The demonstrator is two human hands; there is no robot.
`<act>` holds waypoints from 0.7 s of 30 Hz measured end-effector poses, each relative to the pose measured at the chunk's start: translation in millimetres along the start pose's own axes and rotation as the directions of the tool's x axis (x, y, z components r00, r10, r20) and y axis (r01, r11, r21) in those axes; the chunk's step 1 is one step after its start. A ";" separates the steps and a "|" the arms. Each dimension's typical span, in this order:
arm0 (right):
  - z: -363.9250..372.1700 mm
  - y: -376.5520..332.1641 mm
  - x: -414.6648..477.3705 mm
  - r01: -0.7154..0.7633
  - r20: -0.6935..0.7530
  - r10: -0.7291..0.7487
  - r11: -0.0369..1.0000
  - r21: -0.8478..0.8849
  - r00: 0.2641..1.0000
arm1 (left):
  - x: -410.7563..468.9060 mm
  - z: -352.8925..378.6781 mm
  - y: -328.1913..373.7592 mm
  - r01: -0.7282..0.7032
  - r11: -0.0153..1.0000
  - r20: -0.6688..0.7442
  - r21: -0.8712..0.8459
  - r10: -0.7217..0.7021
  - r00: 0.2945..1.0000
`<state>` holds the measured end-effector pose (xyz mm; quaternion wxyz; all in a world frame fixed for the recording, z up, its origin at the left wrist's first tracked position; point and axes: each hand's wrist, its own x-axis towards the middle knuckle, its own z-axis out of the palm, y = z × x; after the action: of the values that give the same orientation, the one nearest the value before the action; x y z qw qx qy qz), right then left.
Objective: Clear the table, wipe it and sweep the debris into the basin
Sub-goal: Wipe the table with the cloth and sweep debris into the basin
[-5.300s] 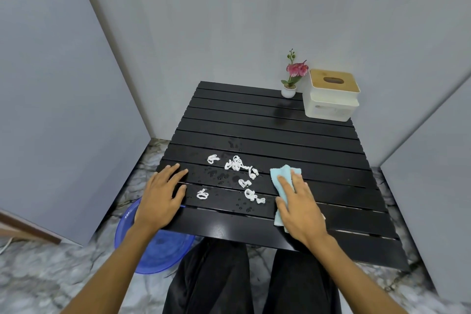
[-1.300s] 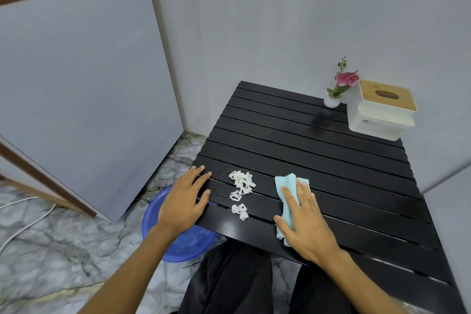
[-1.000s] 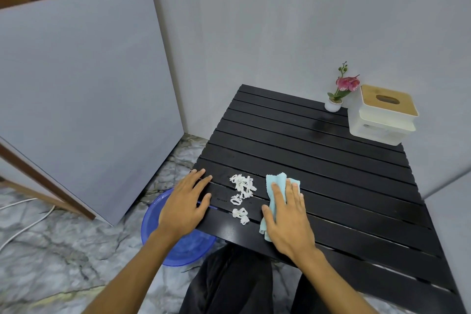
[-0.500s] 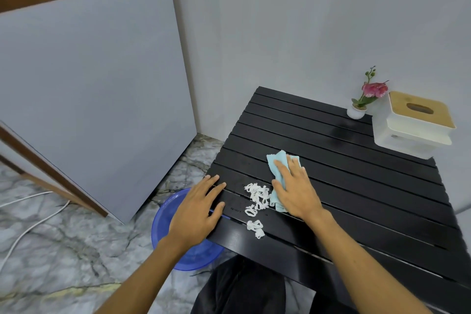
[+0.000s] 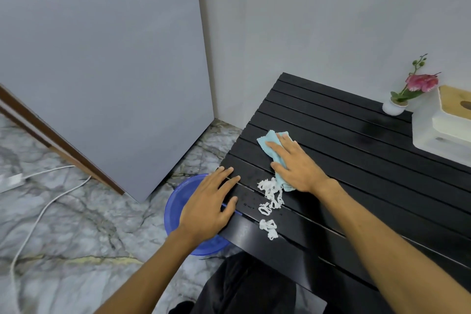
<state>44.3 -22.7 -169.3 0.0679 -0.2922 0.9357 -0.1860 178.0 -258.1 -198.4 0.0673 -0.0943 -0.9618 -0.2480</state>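
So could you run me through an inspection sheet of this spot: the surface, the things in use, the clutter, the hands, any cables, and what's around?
Surface: black slatted table, small wet spots near the left corner.
Job's things: light blue cloth flat on the table; white scraps gathered beside it, a few nearer the front edge; blue basin on the floor, partly under the corner.
Clutter: small potted flower and white tissue box at the far side.
Hands: right hand flat on the cloth; left hand flat on the corner, above the basin.
Cables: white cable on the floor at left.
Surroundings: marble floor, grey panels, pale wall.
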 end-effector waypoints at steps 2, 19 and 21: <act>1.7 -2.5 7.2 0.035 0.021 -0.035 0.999 -0.004 0.999 | -0.4 -0.1 0.4 0.007 1.000 -0.006 -0.006 -0.007 1.000; 22.0 -59.5 -17.8 0.107 0.080 -0.130 0.965 0.238 0.988 | -5.9 -10.3 -0.4 0.013 0.987 -0.168 -0.158 -0.040 0.985; 16.1 -65.5 -33.0 0.048 -0.028 -0.041 0.932 0.358 0.999 | -8.3 -13.8 -4.8 0.047 0.980 -0.180 -0.194 -0.083 0.980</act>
<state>109.2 -58.6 -158.2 0.1064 -0.2940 0.8799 -0.3578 186.2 -270.2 -190.1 0.1402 -0.0448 -0.9260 -0.3477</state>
